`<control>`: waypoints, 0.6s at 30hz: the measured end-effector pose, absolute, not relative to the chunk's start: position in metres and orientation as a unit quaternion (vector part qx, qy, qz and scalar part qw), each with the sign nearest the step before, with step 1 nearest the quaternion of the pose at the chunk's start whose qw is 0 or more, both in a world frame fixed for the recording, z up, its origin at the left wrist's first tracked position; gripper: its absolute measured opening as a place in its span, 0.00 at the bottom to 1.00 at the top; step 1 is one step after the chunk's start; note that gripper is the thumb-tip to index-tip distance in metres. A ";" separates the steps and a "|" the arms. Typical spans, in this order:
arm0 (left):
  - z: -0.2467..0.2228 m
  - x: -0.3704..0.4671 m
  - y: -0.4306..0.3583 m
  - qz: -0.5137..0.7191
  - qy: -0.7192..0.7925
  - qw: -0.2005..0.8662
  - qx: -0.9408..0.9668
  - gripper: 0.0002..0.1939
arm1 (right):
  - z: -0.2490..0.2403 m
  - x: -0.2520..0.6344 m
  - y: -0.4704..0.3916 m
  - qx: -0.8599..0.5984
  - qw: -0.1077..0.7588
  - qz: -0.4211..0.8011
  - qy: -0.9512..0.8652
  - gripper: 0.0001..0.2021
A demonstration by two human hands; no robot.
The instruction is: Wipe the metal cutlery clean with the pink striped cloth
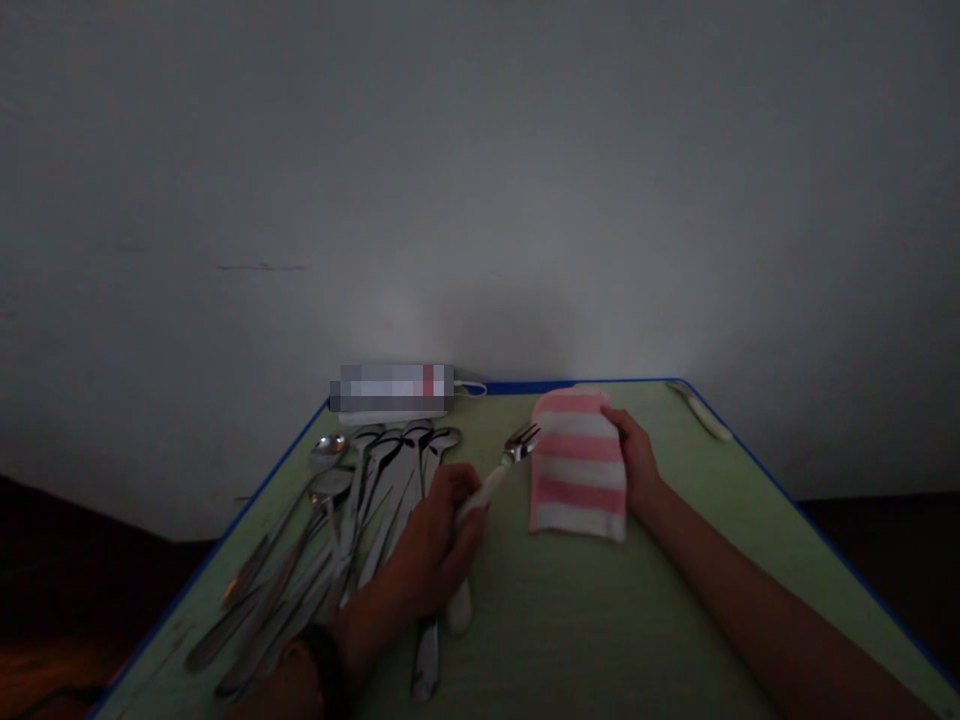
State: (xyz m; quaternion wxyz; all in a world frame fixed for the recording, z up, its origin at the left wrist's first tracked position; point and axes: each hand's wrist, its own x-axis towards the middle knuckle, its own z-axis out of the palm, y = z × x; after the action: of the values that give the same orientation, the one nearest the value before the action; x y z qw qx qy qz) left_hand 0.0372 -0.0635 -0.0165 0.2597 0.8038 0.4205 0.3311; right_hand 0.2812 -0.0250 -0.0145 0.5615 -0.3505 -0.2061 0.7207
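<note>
My left hand (442,535) is closed around the pale handle of a fork (491,484), whose metal tines point up and to the right. Those tines come close to the left edge of a pink-and-white striped cloth (577,465); whether they touch it I cannot tell. The cloth hangs from my right hand (636,460), which grips its right edge with the fingers partly hidden behind it. Beneath and left of my left hand lie several metal spoons (328,452) and other cutlery, heads toward the wall. Another pale handle (460,608) shows just below my left hand.
A pale-handled utensil (701,412) lies at the table's far right corner. At the back left stands a blurred-out box (394,390) with a white cord (471,387). The green table (600,630) has a blue edge and meets a grey wall (495,180).
</note>
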 end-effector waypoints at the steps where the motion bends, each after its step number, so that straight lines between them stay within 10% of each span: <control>1: -0.017 0.038 -0.063 0.326 0.428 0.255 0.804 0.07 | -0.015 0.276 -0.027 -0.329 0.566 0.728 -0.205 0.12; 10: -0.011 0.046 -0.062 0.277 0.493 0.217 0.796 0.12 | -0.034 0.251 -0.024 -0.339 0.730 0.509 -0.305 0.15; 18: -0.019 0.043 -0.061 0.301 0.440 0.218 0.818 0.12 | -0.020 0.244 -0.045 -0.365 0.561 0.359 -0.651 0.12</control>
State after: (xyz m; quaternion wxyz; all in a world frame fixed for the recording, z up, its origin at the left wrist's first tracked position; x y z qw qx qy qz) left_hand 0.0428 -0.0607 -0.0188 0.2181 0.8175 0.4402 0.3005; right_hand 0.2439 -0.0454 -0.0203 0.5607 -0.3648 -0.6507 0.3594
